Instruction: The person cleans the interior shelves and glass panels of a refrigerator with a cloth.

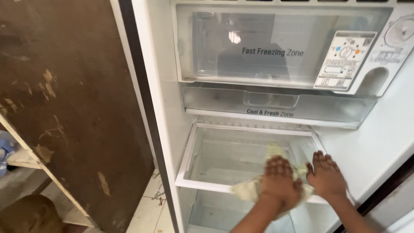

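Your left hand lies flat, fingers spread, pressing a pale yellow cloth onto the glass fridge shelf; your right hand rests open, holding nothing, beside it on the shelf's right edge. Cloth looks soft, light, limp: bunch it under your palm. Shelf likely rigid, breakable, slippery: take it by the white front rim.

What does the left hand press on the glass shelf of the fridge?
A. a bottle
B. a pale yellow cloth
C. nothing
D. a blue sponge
B: the left hand lies flat on a pale yellow cloth on the shelf; the right hand rests bare beside it.
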